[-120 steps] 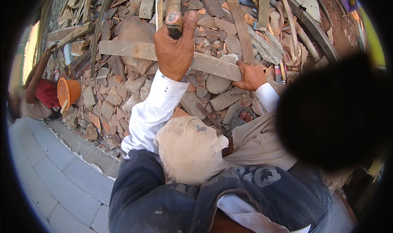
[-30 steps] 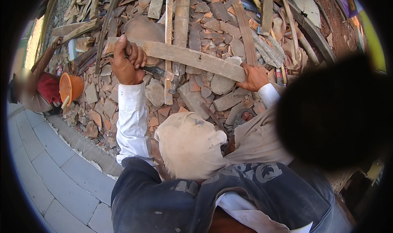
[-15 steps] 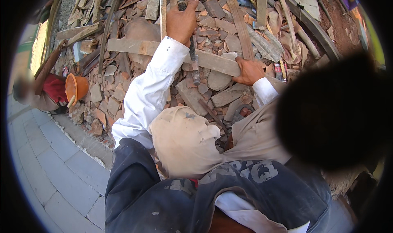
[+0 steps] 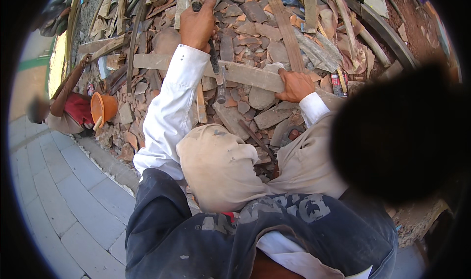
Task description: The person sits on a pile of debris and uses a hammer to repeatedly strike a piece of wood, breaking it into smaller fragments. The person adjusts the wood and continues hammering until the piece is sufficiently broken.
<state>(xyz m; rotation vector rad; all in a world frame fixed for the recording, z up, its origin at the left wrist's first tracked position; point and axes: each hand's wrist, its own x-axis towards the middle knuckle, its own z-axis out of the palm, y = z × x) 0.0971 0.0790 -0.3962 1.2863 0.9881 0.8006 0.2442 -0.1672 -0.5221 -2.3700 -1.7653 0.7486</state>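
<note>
My left hand is raised high over a rubble pile, shut on the handle of a hammer. The hammer's shaft hangs down past my white sleeve, with its metal head just below a long grey wooden plank. The plank lies across the rubble. My right hand presses flat on the plank's right part, fingers spread. My bent knee in beige trousers is below the plank.
The pile of broken bricks and wood strips fills the upper view. An orange bucket and another crouched person are at the left. Grey paving lies at lower left. A dark blurred blob covers the right.
My left hand swung the hammer from the plank's left end up to the top of the view and is still high. My right hand has stayed on the plank.
</note>
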